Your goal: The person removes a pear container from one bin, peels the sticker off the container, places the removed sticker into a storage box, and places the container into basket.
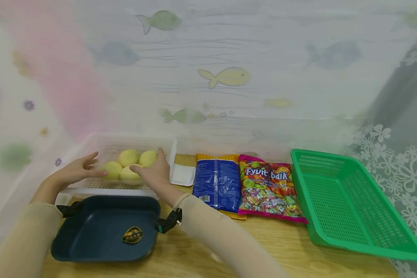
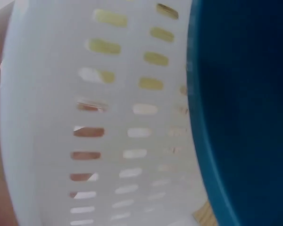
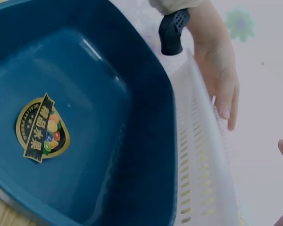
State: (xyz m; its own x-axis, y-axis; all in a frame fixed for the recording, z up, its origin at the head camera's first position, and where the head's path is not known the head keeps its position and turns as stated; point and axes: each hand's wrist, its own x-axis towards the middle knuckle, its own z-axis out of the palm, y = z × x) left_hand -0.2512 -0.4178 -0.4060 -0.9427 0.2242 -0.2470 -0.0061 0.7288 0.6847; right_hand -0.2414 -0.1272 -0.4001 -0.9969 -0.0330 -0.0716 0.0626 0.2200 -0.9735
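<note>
Down at the front, one dark blue tray [image 1: 104, 227] is sitting near the edge of the wooden table [image 1: 264, 251], with open wood showing to its right. Just behind it, one white basket [image 1: 90, 189] is holding four yellow balls [image 1: 128, 157]. Both hands are reaching into it. Fingers of the left hand [image 1: 77, 170] are lying straight, touching one ball. Curling over another ball is the right hand [image 1: 154, 172]. Further right, two candy bags [image 1: 268, 187] are lying side by side, and one green basket [image 1: 347, 200] is sitting empty beside them. Behind everything, a fish curtain [image 1: 226, 77] is hanging.
</note>
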